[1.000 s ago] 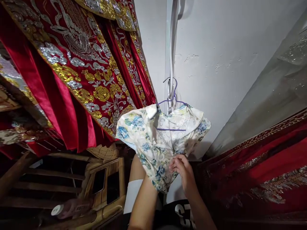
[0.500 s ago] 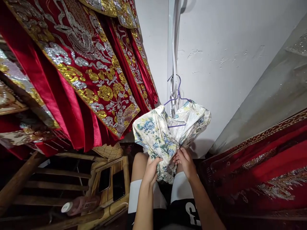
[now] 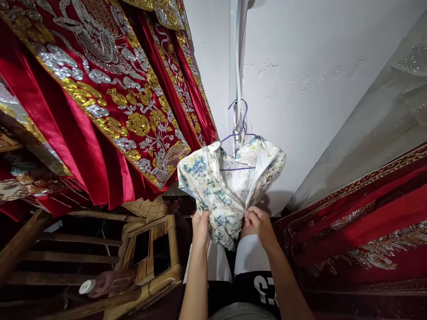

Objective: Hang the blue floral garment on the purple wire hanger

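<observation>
A cream short-sleeved blouse [image 3: 216, 195] with a blue and green floral print hangs in front of me on a purple hanger [image 3: 243, 126]. The hanger's hook is caught on a white strap [image 3: 238, 66] running down the wall. My left hand [image 3: 201, 227] is closed on the blouse's lower left side, thumb on the front. My right hand [image 3: 258, 222] pinches the front edge lower right, near where the neckline closes. Between my hands the cloth is drawn fairly flat, and its lower hem hangs bunched above my knees.
Red garments with gold and silver sequin embroidery [image 3: 138, 124] hang at the left. Below them stand a bamboo seat [image 3: 171, 240] with two phones [image 3: 142, 246] and a pink bottle with a white cap [image 3: 108, 283]. More red embroidered cloth [image 3: 360, 235] lies at the right, beside a white wall [image 3: 300, 58].
My left hand has shifted to the blouse's outer left side, and my hands are farther apart. The cloth between them is spread wider. The view has turned slightly.
</observation>
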{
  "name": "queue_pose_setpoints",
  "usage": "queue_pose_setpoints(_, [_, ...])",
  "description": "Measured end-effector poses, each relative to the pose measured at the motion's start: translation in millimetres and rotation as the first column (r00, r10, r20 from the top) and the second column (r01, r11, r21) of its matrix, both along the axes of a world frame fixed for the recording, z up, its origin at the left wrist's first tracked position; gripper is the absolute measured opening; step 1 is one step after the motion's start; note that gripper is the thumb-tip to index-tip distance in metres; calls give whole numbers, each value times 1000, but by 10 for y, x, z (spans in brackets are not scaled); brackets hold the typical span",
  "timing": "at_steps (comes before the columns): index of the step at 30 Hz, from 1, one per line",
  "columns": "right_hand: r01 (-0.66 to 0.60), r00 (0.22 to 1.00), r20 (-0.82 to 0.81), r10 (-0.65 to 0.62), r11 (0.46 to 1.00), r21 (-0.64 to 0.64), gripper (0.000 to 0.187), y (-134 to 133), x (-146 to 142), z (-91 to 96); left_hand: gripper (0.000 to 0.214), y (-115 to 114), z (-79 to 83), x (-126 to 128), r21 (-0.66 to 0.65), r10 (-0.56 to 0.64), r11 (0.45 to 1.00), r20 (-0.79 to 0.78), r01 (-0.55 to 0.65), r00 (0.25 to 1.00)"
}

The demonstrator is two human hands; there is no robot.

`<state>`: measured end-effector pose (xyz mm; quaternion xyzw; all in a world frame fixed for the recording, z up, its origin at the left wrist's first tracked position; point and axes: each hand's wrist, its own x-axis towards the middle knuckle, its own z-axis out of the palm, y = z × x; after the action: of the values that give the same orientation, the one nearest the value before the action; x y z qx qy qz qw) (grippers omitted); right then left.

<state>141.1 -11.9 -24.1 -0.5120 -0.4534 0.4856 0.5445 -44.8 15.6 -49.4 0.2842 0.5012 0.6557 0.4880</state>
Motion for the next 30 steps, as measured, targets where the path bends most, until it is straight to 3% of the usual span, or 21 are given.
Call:
queue_pose_setpoints(3, [-44, 999, -5, 44, 998, -44, 23, 5, 49, -62, 39, 64, -136, -47, 101, 289, 954, -75, -281, 954])
queue_pose_setpoints(5, [-83, 996, 8, 84, 994, -68, 26, 8, 35, -90, 34, 29, -182, 3, 190, 356, 927, -170, -324, 919])
queue_pose_setpoints(6, [-98, 995, 18, 100, 992, -74, 29, 10, 14, -96, 30, -10, -189, 57, 213, 302, 943, -226, -256, 926])
queue_pose_setpoints(8, [-125, 992, 21, 127, 989, -80, 32, 13, -46, -90, 24, -111, -179, 206, 210, 81, 978, -347, -7, 934])
queue_pose_setpoints(11, [-202, 979, -29, 200, 975, -96, 34, 4, -133, -49, 22, -242, -141, 433, 153, -204, 939, -473, 308, 857])
queue_pose_setpoints(14, [-282, 958, -88, 273, 953, -113, 35, -36, -162, 0, 10, -280, -122, 548, 137, -271, 914, -493, 382, 827])
queue_pose_setpoints(18, [-229, 972, -82, 220, 965, -125, 39, -59, -143, 98, 24, -220, -157, 542, 171, -238, 907, -549, 386, 801])
queue_pose_setpoints(23, [4, 999, -54, -7, 999, -45, 44, 154, -89, 468, 24, -141, -264, 504, 140, -341, 842, -610, 521, 715])
queue_pose_setpoints(30, [132, 989, -87, -120, 981, 145, 36, 654, -1, 1341, 17, 26, -405, 465, 102, -406, 769, -684, 630, 606])
